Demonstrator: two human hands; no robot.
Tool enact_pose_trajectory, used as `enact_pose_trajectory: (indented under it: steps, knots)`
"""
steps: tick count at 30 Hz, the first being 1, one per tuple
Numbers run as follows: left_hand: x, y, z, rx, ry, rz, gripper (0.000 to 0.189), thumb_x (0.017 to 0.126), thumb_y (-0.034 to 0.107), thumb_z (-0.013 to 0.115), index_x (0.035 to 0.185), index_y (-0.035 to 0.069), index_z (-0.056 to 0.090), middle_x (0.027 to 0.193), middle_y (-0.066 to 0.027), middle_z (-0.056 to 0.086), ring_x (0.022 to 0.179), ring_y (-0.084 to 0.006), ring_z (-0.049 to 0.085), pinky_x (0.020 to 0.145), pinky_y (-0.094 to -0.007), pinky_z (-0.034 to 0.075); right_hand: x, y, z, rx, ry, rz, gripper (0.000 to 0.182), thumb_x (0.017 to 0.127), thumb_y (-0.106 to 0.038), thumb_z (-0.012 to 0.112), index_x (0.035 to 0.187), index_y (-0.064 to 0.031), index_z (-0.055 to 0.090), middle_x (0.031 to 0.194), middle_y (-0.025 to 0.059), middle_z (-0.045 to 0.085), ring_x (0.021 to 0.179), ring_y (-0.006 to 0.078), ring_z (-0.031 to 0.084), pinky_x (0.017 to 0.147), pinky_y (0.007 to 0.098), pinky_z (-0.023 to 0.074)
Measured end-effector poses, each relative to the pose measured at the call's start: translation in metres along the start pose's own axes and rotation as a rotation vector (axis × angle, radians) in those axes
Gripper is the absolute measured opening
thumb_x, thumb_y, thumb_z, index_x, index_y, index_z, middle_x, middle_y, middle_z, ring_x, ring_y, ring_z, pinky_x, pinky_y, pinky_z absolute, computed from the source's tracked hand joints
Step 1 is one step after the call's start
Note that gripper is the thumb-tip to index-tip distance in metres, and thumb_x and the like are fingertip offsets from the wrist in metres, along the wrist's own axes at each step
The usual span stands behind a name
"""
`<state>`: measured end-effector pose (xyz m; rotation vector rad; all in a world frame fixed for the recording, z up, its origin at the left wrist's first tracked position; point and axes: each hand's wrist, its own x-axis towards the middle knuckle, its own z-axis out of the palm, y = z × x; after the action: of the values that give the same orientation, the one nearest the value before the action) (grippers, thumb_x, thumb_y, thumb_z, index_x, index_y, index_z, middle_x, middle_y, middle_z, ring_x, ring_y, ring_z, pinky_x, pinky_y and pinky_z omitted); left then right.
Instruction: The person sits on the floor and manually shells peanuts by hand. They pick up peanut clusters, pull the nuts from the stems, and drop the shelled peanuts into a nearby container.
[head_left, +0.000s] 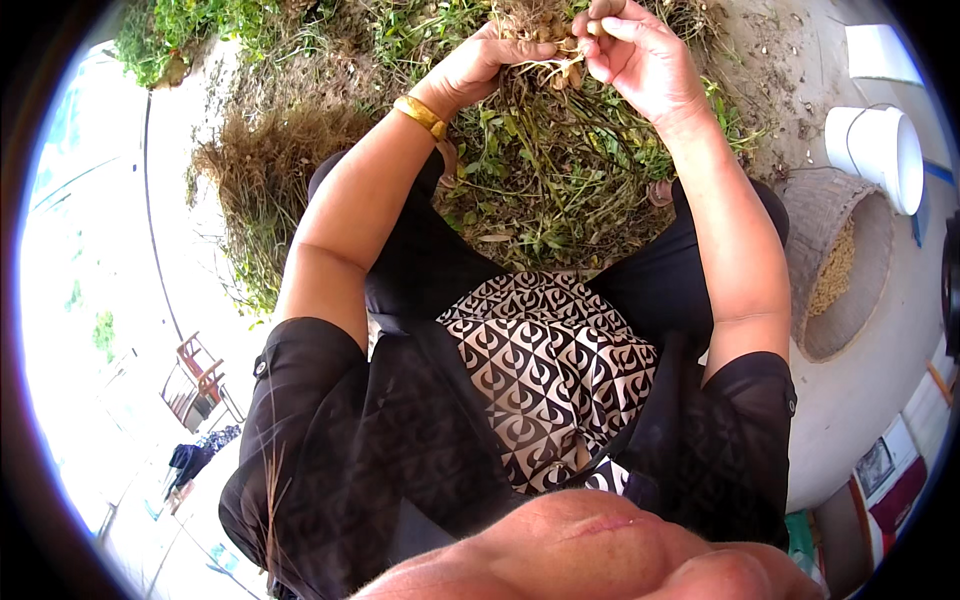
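My left hand (491, 64), with a gold-coloured bangle at the wrist, grips a bunch of pulled peanut plants (536, 26) by its root end at the top of the view. Dry roots stick up above the thumb, and pale stems and pods hang between the hands. My right hand (626, 49) is beside the roots, fingers bent, with thumb and fingertips together on what looks like a small pod (595, 28). Leafy green stems hang below the hands, over the heap between my legs.
A heap of uprooted plants (540, 202) lies between my feet, with a stack of rooty plants (277, 165) at left. At right are a tilted woven basket (810, 202) holding peanuts (834, 270), a white bucket (874, 154) and a white box (881, 54). A wooden chair (199, 375) stands far left.
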<state>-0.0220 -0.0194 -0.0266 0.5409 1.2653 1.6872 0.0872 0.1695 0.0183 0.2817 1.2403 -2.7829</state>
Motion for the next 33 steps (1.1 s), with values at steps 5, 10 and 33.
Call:
enact_pose_trajectory:
  steps: [5,10,33]
  knots:
    - [0.001,0.001,0.003,0.066,-0.047,-0.010,0.036,0.087,0.008,0.067,0.122,0.003,0.062,0.114,-0.0058,0.067,0.108,-0.0170,0.061,0.098,-0.0317,0.046,-0.003,0.009,-0.006,-0.758,0.034,-0.108,0.019,0.092,-0.016,0.062,0.103,-0.0024,0.070,0.077,0.0027,0.069,0.057,0.0053,0.058,0.051,0.0195,0.0449]
    - [0.003,-0.005,0.007,0.118,-0.085,-0.018,0.034,0.087,0.007,0.066,0.120,0.002,0.063,0.111,-0.0061,0.068,0.104,-0.0161,0.063,0.097,-0.0317,0.047,-0.002,0.026,-0.005,-1.100,0.124,-0.366,0.021,0.086,-0.016,0.071,0.101,-0.0015,0.071,0.078,0.0108,0.071,0.067,0.0153,0.067,0.060,0.0288,0.0523]
    - [0.003,-0.005,0.007,0.082,-0.031,-0.058,0.037,0.085,0.008,0.065,0.121,0.001,0.062,0.115,-0.0080,0.068,0.109,-0.0192,0.062,0.100,-0.0340,0.045,0.010,0.025,-0.030,-0.097,-0.015,-0.082,0.023,0.088,-0.013,0.067,0.104,0.0032,0.068,0.085,0.0074,0.071,0.067,0.0116,0.063,0.062,0.0253,0.0500]
